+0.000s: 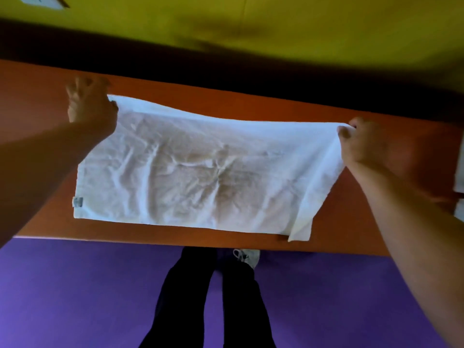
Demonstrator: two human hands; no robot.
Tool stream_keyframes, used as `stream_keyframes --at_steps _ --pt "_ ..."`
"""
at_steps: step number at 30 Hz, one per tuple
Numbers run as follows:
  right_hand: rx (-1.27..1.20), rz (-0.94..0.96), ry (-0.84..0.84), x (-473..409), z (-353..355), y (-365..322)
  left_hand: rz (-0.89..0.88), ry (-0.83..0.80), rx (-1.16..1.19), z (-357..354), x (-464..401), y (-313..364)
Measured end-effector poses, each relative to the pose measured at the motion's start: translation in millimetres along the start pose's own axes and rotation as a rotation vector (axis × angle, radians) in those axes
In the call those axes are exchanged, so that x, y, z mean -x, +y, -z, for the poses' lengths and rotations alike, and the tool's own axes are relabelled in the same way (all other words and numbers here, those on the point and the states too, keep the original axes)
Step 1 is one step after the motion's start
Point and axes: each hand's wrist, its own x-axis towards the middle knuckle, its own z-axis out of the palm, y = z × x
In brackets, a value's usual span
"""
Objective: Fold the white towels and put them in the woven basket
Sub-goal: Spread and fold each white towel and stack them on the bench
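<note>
A white towel (195, 172) lies spread across the orange table (40, 101), wrinkled in the middle, with a small label at its near left corner. My left hand (90, 106) pinches the far left corner. My right hand (369, 141) pinches the far right corner and holds it a little off the table, so the right edge hangs in a fold down to the near right corner. The woven basket is not in view.
The table's near edge runs just below the towel, with a purple floor (75, 292) beyond it. My legs and a white shoe (247, 256) stand below the edge. Something white (459, 177) shows at the right border. A yellow-green wall is behind the table.
</note>
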Motion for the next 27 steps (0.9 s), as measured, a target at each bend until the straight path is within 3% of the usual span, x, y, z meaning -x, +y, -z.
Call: stream_keyframes --at_steps 3,8,15,20,24,27 --pt "-0.01 -0.002 0.053 -9 1 0 -0.099 -0.047 -0.057 -11 26 24" --pt "0.049 -0.086 -0.156 -2 -24 27 -0.276 -0.139 0.033 -42 121 107" --pt "-0.485 -0.364 -0.378 -4 -51 66 -0.379 -0.274 0.224 -100 273 243" --pt "-0.557 -0.282 -0.334 -24 -56 76 -0.27 -0.514 0.246 -131 336 336" --pt "-0.565 -0.183 -0.332 -41 -61 68 -0.037 -0.449 0.213 -156 354 366" --pt "-0.534 -0.175 -0.343 -46 -66 62 0.064 -0.438 0.338 -163 352 374"
